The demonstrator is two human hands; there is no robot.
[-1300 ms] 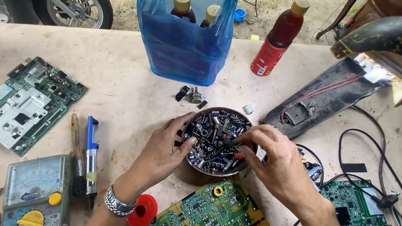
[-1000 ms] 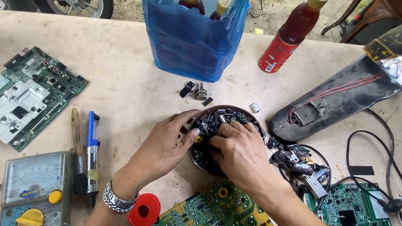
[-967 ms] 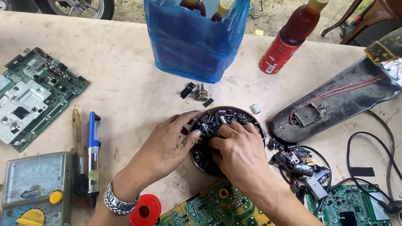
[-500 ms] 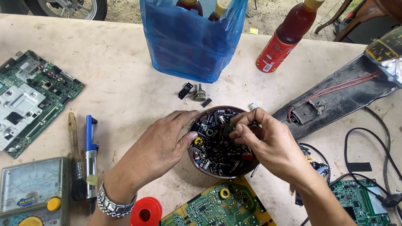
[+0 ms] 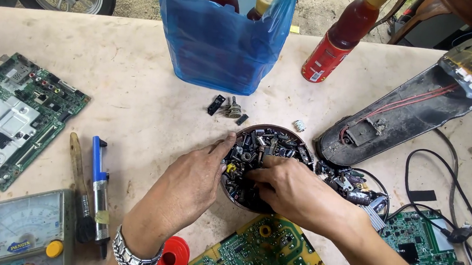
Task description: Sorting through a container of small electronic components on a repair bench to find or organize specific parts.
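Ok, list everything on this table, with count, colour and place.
bowl of small parts: one, dark, centre
blue bag: one, holding two capped bottles, top centre
red bottle: one, top right
circuit boards: three, green, left, bottom centre, bottom right
meter: one, grey-green, bottom left
desoldering pump: one, blue, left of centre
black housing: one, right
red spool: one, bottom centre
left hand: on the bowl's rim
right hand: fingers in the parts

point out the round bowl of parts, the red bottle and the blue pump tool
bowl [image 5: 284, 132], head view, far rim
red bottle [image 5: 332, 51], head view, middle of body
blue pump tool [image 5: 98, 167], head view, upper barrel
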